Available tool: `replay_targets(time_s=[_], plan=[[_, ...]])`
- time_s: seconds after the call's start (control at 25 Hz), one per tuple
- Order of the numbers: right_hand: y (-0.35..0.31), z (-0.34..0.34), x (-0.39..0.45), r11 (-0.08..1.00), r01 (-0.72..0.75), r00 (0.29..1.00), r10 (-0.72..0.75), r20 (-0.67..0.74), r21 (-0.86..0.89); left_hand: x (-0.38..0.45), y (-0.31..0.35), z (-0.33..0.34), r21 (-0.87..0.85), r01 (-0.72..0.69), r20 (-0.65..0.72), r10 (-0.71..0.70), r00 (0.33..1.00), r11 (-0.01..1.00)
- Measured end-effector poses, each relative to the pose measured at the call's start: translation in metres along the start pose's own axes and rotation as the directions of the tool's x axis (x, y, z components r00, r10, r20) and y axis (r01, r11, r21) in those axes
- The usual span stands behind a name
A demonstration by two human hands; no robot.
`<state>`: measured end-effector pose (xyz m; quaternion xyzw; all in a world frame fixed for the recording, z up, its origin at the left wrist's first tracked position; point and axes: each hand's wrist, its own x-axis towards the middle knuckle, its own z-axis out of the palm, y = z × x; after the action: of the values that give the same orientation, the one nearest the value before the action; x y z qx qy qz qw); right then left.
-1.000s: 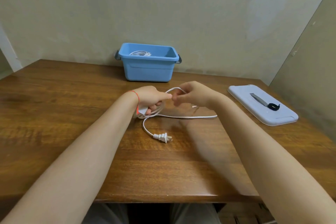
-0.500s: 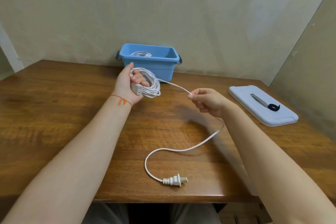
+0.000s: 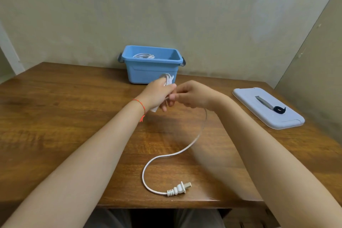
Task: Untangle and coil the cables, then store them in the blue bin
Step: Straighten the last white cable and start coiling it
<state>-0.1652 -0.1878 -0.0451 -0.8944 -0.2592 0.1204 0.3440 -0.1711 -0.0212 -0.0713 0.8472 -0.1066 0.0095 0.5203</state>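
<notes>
Plug (image 3: pixel 179 189): white, two-pronged, lying flat near the front edge of the wooden worktop (image 3: pixel 55 116), at about 6 o'clock. It is the loose end, not yet wound in.
Cable (image 3: pixel 166 155): white, curving from the plug up toward 1 o'clock and rising to the hands; the upper stretch is blurred.
Left hand (image 3: pixel 160 95): at the centre, grip clamped round a bundle of finished loops (image 3: pixel 168 79) that stick out above the fist, likely held so they keep their shape.
Right hand (image 3: pixel 192 95): touching the left, fingers curled, seemingly pinching the cable to feed the next loop.
Lid (image 3: pixel 266 107): pale, at 3 o'clock, carrying a dark strap (image 3: pixel 272 106), perhaps a tie.
Blue bin (image 3: pixel 151 72): open, at 12 o'clock by the wall, another white coil (image 3: pixel 144 55) already inside.
</notes>
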Motion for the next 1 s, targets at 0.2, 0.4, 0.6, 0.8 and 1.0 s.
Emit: replay_targets(time_s=[0.2, 0.4, 0.6, 0.8, 1.0], plan=[[0.017, -0.014, -0.006, 0.941, -0.08, 0.997, 0.073, 0.034, 0.328, -0.01, 0.001, -0.008, -0.16, 0.348, 0.515, -0.223, 0.828, 0.924], [0.048, -0.018, -0.008, 0.811, -0.041, 0.995, 0.088, -0.052, 0.584, -0.015, -0.004, -0.013, -0.664, 0.363, 0.565, 0.121, 0.816, 0.654], [0.051, 0.003, -0.008, 0.945, -0.3, 0.954, 0.294, 0.062, 0.134, 0.0, -0.002, -0.011, -0.97, 0.151, 0.133, -0.105, 0.986, 0.191], [0.007, 0.03, -0.002, 0.965, -0.251, 0.9, 0.263, 0.348, -0.081, 0.004, -0.002, 0.015, -0.714, -0.07, -0.151, -0.055, 0.987, 0.697], [-0.009, 0.014, -0.004, 0.948, -0.121, 0.958, 0.189, 0.215, -0.294, 0.003, -0.018, 0.013, 0.092, -0.128, -0.056, 0.134, 0.989, 0.987]])
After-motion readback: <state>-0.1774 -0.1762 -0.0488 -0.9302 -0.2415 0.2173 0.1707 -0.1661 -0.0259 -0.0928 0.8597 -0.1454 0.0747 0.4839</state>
